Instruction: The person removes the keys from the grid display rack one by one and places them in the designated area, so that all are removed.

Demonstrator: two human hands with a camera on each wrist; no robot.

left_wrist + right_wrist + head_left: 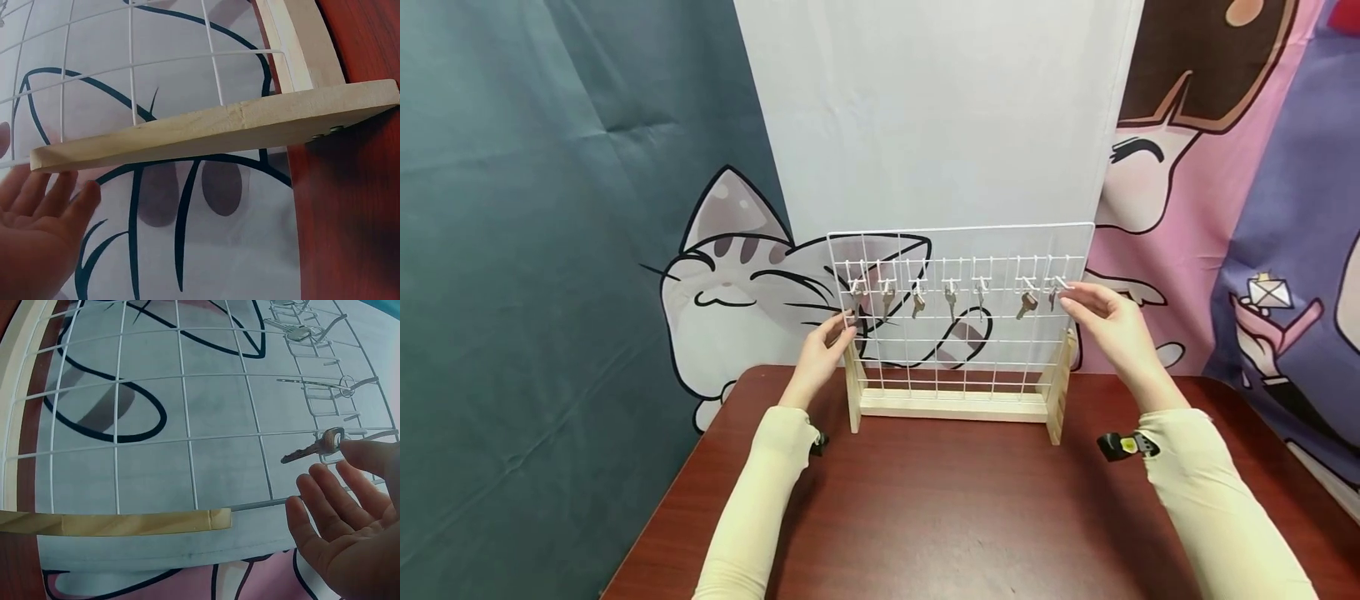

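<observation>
A white wire grid rack on wooden legs stands upright on the table, with several keys hanging from its hooks. My left hand holds the rack's left edge; in the left wrist view the left hand's fingers lie behind the wooden upright, the thumb partly cut off at the frame's edge. At the far-right hook, my right hand is by a key. The right wrist view has its thumb at the head of that key, and the other fingers spread below.
The rack stands towards the back of the dark red table. Behind it hang a white cloth and printed curtains with a cartoon cat. Other keys hang along the hook row, with a wider gap right of centre.
</observation>
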